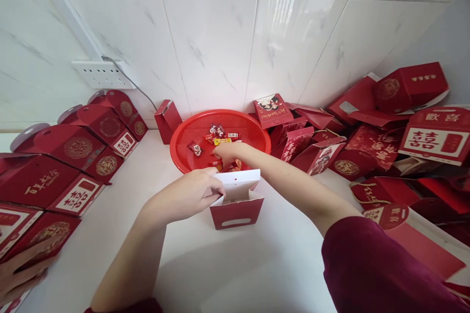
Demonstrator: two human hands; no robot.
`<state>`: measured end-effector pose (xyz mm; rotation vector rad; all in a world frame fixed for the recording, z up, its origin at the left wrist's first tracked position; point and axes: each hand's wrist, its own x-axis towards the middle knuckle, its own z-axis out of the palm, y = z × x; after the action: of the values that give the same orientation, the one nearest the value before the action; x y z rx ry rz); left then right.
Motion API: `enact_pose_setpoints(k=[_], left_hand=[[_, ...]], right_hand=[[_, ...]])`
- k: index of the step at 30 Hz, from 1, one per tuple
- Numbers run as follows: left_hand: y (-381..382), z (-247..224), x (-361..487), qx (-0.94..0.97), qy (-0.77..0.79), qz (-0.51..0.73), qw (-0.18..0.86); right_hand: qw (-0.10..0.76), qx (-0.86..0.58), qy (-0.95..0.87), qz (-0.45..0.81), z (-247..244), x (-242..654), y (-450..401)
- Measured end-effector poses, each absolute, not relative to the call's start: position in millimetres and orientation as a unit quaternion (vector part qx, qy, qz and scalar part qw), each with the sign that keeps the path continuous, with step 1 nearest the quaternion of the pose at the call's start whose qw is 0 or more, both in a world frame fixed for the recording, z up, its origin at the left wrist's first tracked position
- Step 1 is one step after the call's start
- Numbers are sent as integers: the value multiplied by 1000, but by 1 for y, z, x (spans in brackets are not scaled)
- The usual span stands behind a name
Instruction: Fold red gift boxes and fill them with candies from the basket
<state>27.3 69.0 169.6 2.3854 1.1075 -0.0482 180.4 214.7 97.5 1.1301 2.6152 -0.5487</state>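
A red box [237, 215] with a white inside stands open at the top on the white table, in front of the basket. My left hand [191, 190] is closed on the box's left upper edge, thumb and fingers pinching it. Beyond the box is a round red mesh basket [179, 149] with several wrapped candies, among them a dark red one [196, 148] and a yellow one [222, 141]. My right hand [228, 152] reaches into the basket, its fingers bent down among the candies. Its fingertips are partly hidden, so what they hold cannot be made out.
Red boxes [73, 149] stand in rows at the left, where another person's hand [25, 271] touches one. A heap of red boxes [367, 151] fills the right side. One narrow red box [168, 121] stands against the tiled wall [213, 49], near a socket strip [105, 75].
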Motion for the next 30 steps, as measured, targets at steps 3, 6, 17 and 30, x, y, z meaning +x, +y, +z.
enact_pose_setpoints(k=[3, 6, 17, 30], left_hand=[[71, 169, 28, 879, 407, -19, 247], [72, 169, 29, 882, 405, -21, 241], [73, 170, 31, 887, 395, -12, 241], [73, 168, 31, 893, 384, -11, 235]], right_hand=[[-11, 441, 877, -189, 111, 211, 203], [-176, 466, 830, -250, 121, 244, 184], [-468, 356, 568, -576, 133, 294, 126], [-497, 323, 625, -509, 153, 287, 87]])
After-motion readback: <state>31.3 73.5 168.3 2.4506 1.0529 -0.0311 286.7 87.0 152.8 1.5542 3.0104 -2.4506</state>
